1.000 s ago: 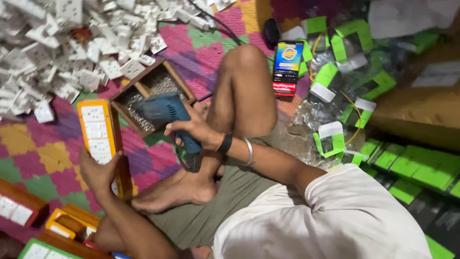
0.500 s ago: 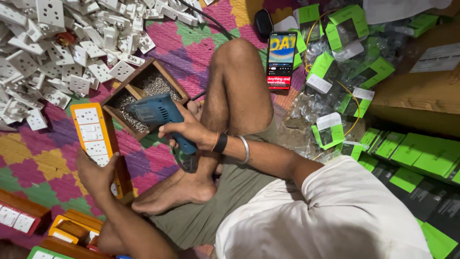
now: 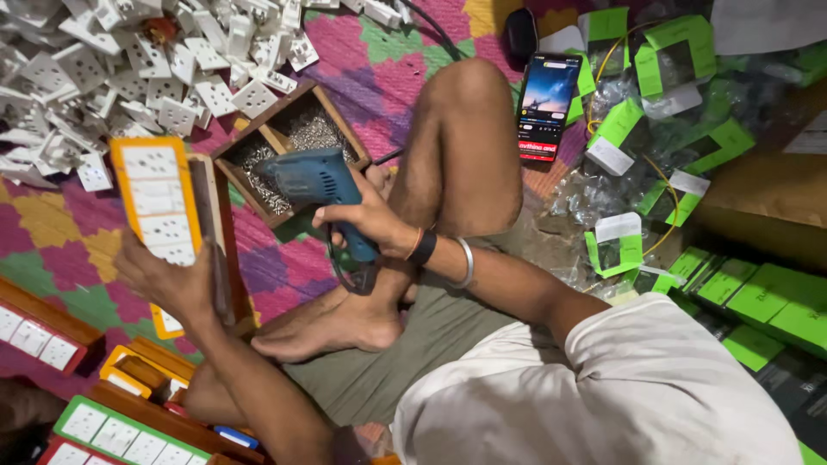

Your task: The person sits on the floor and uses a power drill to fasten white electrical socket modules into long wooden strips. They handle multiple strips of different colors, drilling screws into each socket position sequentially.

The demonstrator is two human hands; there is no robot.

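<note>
Drill (image 3: 314, 185) now nearer screw tray (image 3: 258, 142) — right hand (image 3: 370, 220) wrapped on grip; left hand (image 3: 168, 280) clamps stiff, light switchboard (image 3: 159, 207) by its edge.

lit phone screen (image 3: 546, 103) by knee, green-labelled clear packets (image 3: 618, 245) right

Matt teal plastic drill (image 3: 314, 185); rough wooden tray (image 3: 293, 151); shiny screws (image 3: 314, 133), probably metal.

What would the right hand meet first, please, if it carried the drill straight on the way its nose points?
Most likely the wooden tray of screws. The right hand holds the teal power drill with its nose aimed up-left over the tray's screw compartments; height above them is unclear.
</note>
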